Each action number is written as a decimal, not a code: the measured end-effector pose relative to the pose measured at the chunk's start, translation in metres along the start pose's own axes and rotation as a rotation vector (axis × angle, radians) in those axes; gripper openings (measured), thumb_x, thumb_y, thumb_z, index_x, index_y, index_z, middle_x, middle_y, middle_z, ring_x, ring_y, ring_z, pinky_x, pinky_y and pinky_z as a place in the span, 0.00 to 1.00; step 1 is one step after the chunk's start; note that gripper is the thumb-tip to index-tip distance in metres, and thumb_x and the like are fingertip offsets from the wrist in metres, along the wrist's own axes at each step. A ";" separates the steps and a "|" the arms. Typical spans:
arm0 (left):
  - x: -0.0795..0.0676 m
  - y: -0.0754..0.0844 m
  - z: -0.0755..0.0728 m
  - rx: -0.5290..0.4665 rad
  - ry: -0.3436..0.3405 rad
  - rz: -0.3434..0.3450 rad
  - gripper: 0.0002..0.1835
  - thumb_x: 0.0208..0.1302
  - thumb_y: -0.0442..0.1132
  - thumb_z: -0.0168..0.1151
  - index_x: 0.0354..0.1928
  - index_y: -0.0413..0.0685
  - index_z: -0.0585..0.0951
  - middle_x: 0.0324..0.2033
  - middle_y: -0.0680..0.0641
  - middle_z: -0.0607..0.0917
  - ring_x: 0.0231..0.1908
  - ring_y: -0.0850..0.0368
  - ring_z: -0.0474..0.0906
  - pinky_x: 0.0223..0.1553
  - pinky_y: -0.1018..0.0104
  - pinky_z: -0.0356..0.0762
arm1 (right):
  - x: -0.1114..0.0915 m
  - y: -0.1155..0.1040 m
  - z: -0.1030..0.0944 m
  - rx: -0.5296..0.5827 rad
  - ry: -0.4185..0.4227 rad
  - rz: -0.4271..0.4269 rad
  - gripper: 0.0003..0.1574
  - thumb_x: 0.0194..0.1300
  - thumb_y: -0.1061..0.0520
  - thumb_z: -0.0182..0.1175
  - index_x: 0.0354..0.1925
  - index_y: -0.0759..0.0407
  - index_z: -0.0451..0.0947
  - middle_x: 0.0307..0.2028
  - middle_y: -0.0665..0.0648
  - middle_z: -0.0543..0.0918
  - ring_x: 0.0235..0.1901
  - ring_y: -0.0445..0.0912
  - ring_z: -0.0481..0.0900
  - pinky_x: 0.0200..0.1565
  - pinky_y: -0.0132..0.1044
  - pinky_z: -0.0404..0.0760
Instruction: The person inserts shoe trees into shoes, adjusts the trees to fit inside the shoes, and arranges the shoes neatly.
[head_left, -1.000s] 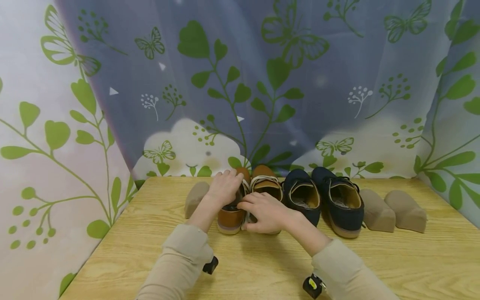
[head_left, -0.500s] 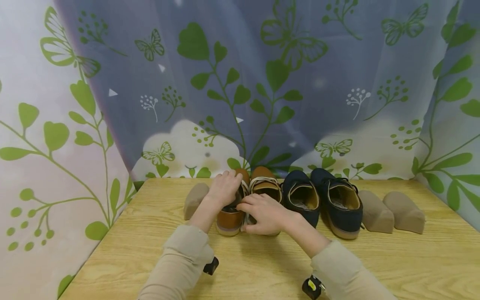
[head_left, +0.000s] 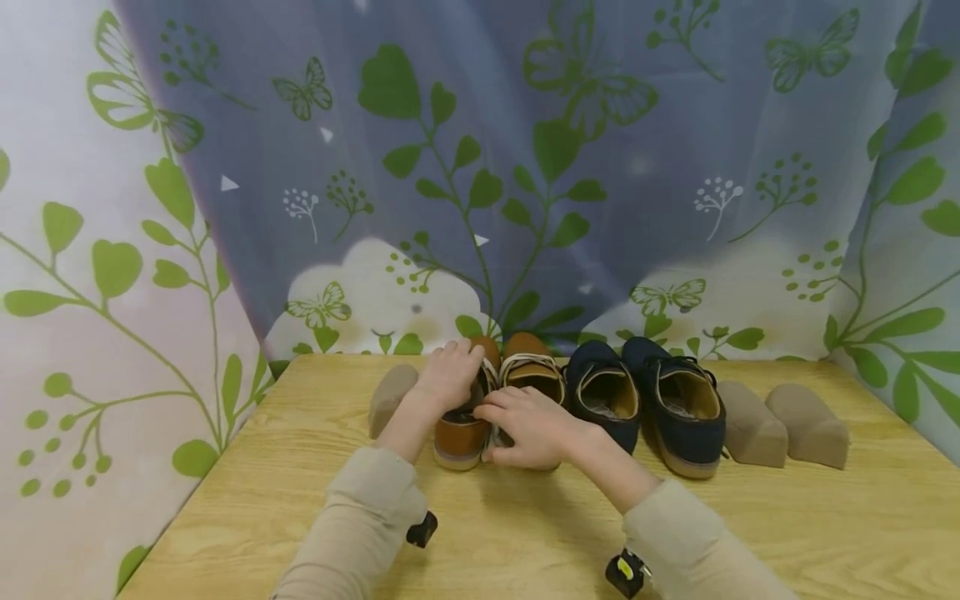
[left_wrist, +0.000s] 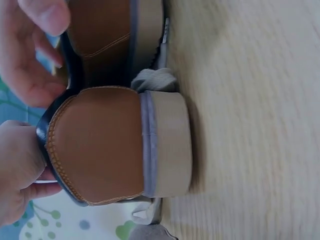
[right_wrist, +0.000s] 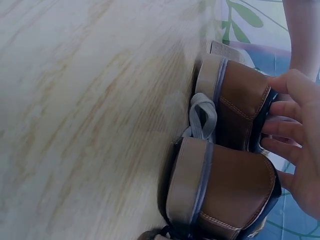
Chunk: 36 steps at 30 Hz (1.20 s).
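Two brown leather shoes with pale laces stand side by side, heels toward me. My left hand point(head_left: 448, 372) grips the left brown shoe point(head_left: 459, 442) over its side and opening; most of its fingers are hidden in the head view. My right hand point(head_left: 528, 425) reaches over the right brown shoe point(head_left: 532, 348), its loosely bent fingers touching the left shoe's dark heel collar. In the right wrist view, its fingertips point(right_wrist: 272, 81) rest right at that collar. A loop of pale lace point(right_wrist: 202, 117) hangs between the two heels point(left_wrist: 100, 145).
Right of the brown pair stand two navy lace-up shoes point(head_left: 603, 392) point(head_left: 686, 408). Beyond them lie two tan shoe-shaped blocks point(head_left: 750, 425) point(head_left: 810, 425). Another tan block point(head_left: 392, 400) lies left of my left hand. Behind the wooden table point(head_left: 300, 500) hangs a patterned curtain point(head_left: 480, 167).
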<state>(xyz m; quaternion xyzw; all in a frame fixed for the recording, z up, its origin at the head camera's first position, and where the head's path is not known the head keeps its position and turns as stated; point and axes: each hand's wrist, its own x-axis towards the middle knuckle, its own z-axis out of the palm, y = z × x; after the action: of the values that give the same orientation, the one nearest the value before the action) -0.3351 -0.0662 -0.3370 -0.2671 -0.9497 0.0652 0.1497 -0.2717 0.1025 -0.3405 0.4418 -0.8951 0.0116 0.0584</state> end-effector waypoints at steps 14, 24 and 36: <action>-0.015 -0.012 -0.016 -0.075 0.044 0.057 0.12 0.65 0.45 0.57 0.43 0.45 0.78 0.37 0.45 0.77 0.37 0.48 0.76 0.39 0.55 0.75 | -0.007 0.003 0.003 -0.056 0.051 -0.027 0.30 0.64 0.44 0.55 0.60 0.55 0.70 0.56 0.55 0.71 0.56 0.51 0.69 0.54 0.48 0.68; -0.035 -0.032 -0.015 -0.131 0.125 0.019 0.10 0.64 0.41 0.58 0.41 0.43 0.79 0.33 0.46 0.78 0.34 0.50 0.76 0.37 0.58 0.74 | -0.017 0.003 0.004 -0.086 0.101 -0.055 0.29 0.63 0.44 0.57 0.58 0.55 0.72 0.55 0.55 0.72 0.56 0.51 0.69 0.54 0.47 0.68; -0.058 -0.054 -0.010 -0.268 0.106 -0.300 0.18 0.65 0.40 0.52 0.49 0.32 0.75 0.42 0.36 0.78 0.43 0.41 0.76 0.44 0.51 0.74 | -0.035 0.013 -0.001 -0.062 0.149 -0.034 0.29 0.62 0.47 0.58 0.59 0.56 0.72 0.55 0.56 0.72 0.57 0.52 0.67 0.55 0.50 0.66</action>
<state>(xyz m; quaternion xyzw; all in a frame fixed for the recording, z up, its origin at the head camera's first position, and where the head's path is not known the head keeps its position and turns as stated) -0.3111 -0.1420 -0.3308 -0.1433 -0.9699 -0.0987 0.1704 -0.2611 0.1380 -0.3428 0.4528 -0.8806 0.0159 0.1386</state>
